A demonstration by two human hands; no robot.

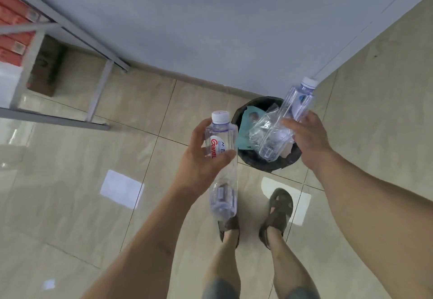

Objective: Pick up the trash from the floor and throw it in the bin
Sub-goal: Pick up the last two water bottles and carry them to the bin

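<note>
While the person is standing just before the bin (pixel 241 120), the head view is showing the task near its close: two clear plastic bottles are off the floor and neither is yet dropped. The left hand (pixel 201 158) is curling its thumb and fingers around the labelled bottle (pixel 221 148), holding it beside the bin's rim, cap pointing away. The right hand (pixel 307 134) is gripping the second bottle (pixel 288 116) directly above the bin's opening, tilted with its cap up. The bin, lined with a dark bag, is already holding crumpled clear plastic and a teal wrapper. Counted: two bottles, two hands, one bin. No other trash is showing on the visible floor tiles (pixel 70 181), so only the two drops appear to be remaining.
</note>
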